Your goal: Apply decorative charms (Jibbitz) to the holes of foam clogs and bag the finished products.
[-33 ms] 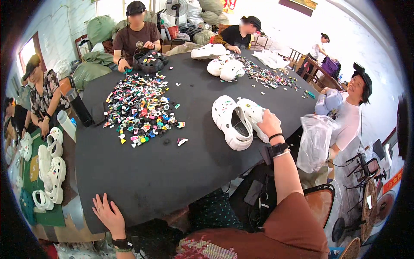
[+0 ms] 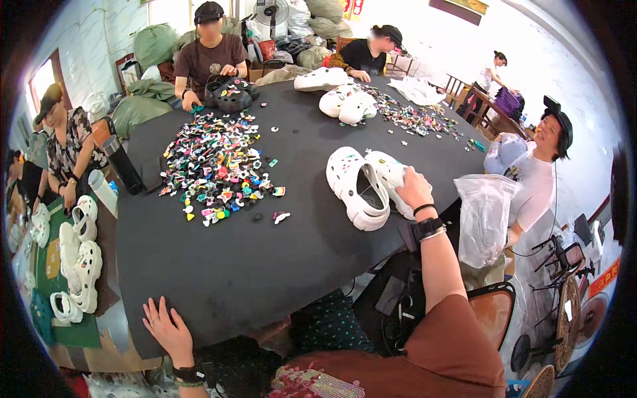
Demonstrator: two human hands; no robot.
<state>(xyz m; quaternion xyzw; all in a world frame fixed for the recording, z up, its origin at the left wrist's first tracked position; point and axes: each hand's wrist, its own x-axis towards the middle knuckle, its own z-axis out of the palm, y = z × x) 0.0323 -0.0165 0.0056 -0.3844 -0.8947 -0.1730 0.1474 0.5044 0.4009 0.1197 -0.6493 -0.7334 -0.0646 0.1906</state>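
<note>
My left hand (image 2: pixel 169 330) lies flat on the near left edge of the dark table (image 2: pixel 265 278), fingers spread and nothing in it. My right hand (image 2: pixel 417 190) is closed on the outer side of a white clog (image 2: pixel 388 174), its fingers partly hidden by the shoe. Touching that clog on its left is a matching white clog (image 2: pixel 353 189), with small charms on its upper. Both rest on the table, heels toward me. A large heap of colourful shoe charms (image 2: pixel 219 169) spreads to their left, and a few loose charms (image 2: pixel 282 217) lie nearer.
More white clogs (image 2: pixel 348 106) and a second charm heap (image 2: pixel 421 116) are farther back. A person (image 2: pixel 541 172) at right holds a clear plastic bag (image 2: pixel 488 219). Across the table, a person (image 2: pixel 209 60) handles black clogs (image 2: pixel 231 94). A dark tumbler (image 2: pixel 125 166) stands at the left edge.
The person at right has shifted slightly, and the plastic bag hangs a little differently. My hands and the white clogs stay where they were.
</note>
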